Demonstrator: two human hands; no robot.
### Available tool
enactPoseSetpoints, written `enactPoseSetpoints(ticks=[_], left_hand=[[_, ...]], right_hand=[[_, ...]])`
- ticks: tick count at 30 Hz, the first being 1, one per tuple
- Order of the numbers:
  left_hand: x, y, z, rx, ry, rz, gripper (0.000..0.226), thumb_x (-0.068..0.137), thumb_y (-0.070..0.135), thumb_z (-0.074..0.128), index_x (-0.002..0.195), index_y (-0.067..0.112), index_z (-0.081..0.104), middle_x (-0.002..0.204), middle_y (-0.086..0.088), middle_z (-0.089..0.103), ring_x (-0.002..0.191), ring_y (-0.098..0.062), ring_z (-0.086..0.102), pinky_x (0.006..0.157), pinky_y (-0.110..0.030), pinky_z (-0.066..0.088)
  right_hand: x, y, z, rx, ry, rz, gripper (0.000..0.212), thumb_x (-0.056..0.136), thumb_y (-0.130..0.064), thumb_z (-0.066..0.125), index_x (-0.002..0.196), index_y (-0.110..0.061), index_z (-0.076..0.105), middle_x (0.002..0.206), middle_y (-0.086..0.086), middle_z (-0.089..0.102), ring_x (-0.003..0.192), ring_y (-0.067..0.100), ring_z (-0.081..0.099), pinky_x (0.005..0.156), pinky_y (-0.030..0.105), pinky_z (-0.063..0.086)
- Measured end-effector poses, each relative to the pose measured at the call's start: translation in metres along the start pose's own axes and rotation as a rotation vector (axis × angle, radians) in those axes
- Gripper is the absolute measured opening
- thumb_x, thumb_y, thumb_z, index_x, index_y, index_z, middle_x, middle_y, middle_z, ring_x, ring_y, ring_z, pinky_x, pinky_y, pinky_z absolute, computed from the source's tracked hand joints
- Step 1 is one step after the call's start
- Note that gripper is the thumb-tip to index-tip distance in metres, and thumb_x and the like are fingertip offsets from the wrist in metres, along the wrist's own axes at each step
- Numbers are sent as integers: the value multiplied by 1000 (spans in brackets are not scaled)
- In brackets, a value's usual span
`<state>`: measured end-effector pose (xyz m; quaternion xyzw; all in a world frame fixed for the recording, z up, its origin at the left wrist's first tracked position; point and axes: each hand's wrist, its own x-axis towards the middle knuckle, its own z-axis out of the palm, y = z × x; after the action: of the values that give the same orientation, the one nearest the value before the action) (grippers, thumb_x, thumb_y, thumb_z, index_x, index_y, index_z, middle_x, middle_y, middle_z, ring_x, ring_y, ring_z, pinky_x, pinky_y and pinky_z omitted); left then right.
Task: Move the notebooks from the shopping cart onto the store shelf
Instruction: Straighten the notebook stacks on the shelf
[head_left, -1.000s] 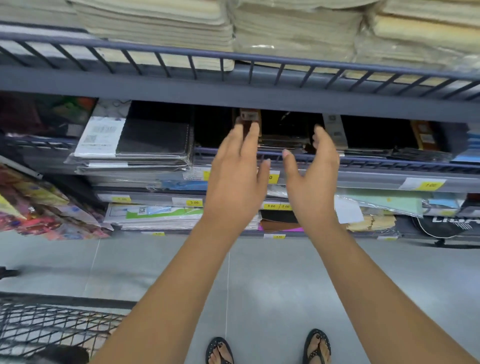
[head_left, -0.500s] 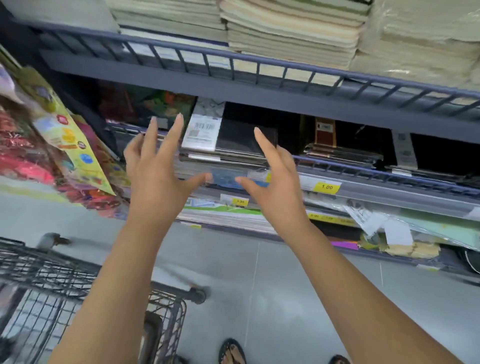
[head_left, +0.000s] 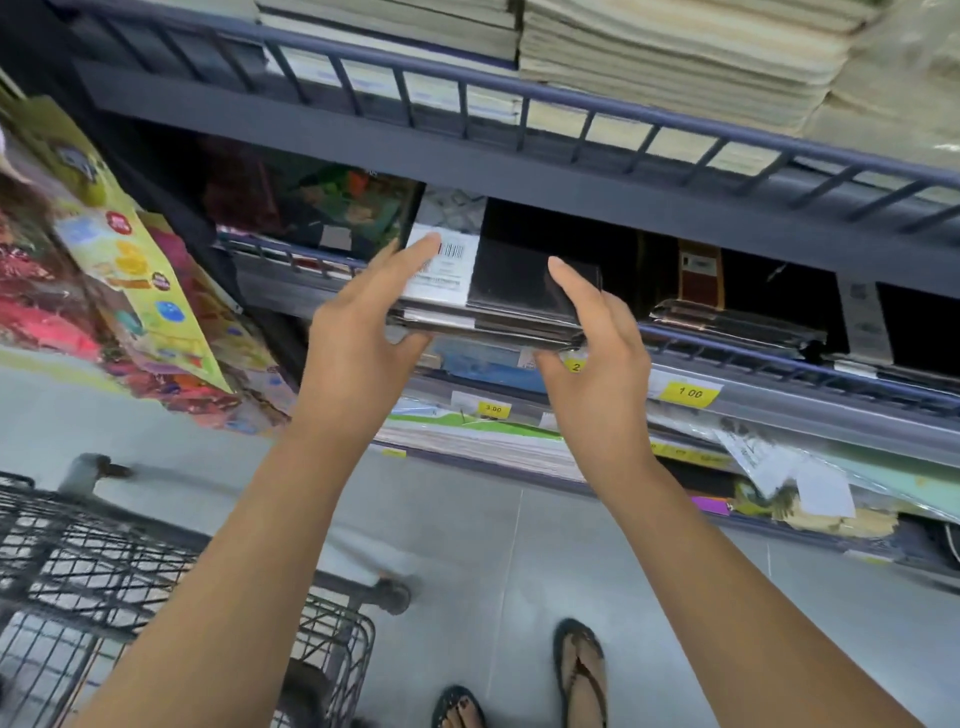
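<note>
left hand (head_left: 358, 338) grips left end of notebook stack (head_left: 498, 306) | right hand (head_left: 597, 364) grips its right end | stack sits at store shelf (head_left: 779, 358) front rail, apparently resting there | shopping cart (head_left: 156, 587) lower left

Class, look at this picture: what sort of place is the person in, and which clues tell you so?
Most likely a stationery aisle in a shop. Yellow price tags line the shelf edge, stacked notebooks fill the upper shelf, and a wire shopping cart stands on the floor.
</note>
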<state>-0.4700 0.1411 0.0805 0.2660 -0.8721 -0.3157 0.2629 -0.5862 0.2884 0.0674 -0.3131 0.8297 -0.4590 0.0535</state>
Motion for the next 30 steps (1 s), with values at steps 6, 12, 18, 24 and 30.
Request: enactPoseSetpoints(ticks=[6, 12, 18, 24, 30], left_hand=[[18, 9, 5, 31, -21, -49, 68, 78, -5, 72, 137, 21, 50, 126, -9, 63, 98, -21, 52, 89, -17, 38], [39, 0, 13, 124, -40, -101, 47, 82, 5, 71, 125, 14, 53, 71, 10, 41, 56, -7, 38, 57, -21, 32], [53, -2, 22, 168, -62, -179, 28, 84, 10, 70, 92, 11, 43, 71, 1, 38, 64, -18, 37, 57, -25, 26], [52, -8, 22, -15, -152, -230, 65, 75, 49, 76, 122, 11, 50, 91, 3, 47, 86, -14, 41, 71, -22, 36], [54, -12, 21, -78, -73, -297, 88, 54, 78, 68, 113, 14, 53, 114, -6, 63, 109, -25, 57, 89, -46, 52]], right_hand=[[22, 4, -1, -43, 10, -22, 72, 81, 6, 63, 138, -34, 46, 95, 17, 48, 69, 24, 43, 63, 16, 39], [43, 10, 2, -45, -8, 32, 71, 85, -1, 64, 140, -39, 41, 79, 0, 40, 56, 9, 38, 61, 5, 38], [61, 16, 7, -49, -29, 48, 71, 85, 0, 62, 142, -34, 40, 73, 1, 46, 43, 5, 41, 45, 9, 34], [55, 14, 1, 38, -110, 46, 70, 86, -27, 66, 147, -31, 32, 129, -4, 55, 105, 6, 57, 88, 17, 46], [57, 12, -1, 66, -33, 134, 83, 83, -41, 69, 150, -22, 24, 122, 27, 58, 96, 24, 47, 73, 29, 41]])
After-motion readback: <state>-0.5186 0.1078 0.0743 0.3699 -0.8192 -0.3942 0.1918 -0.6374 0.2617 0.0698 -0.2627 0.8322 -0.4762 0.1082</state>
